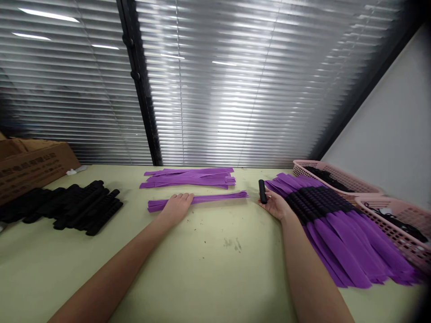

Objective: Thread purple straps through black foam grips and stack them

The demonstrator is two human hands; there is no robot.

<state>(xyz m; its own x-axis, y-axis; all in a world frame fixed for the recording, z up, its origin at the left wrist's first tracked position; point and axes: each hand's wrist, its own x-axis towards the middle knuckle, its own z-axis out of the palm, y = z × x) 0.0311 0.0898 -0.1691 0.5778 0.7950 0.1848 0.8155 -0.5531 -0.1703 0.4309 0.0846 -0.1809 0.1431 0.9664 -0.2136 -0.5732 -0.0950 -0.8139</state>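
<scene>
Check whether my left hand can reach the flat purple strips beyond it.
Probably yes: those purple strips lie just beyond your left hand; nothing visible blocks the way, though it would likely need to release the purple bundle first.

I see silvery blinds at the back, a cardboard box at left, and a pale wall at right.

From far away, I am looking at a pale yellow table with little dark marks showing on top. Behind it, silvery window blinds are hanging, and bright light is gleaming in their middle. A black bar is running between two parts. White streaks are shining up left. A pale wall is standing on the right.
</scene>
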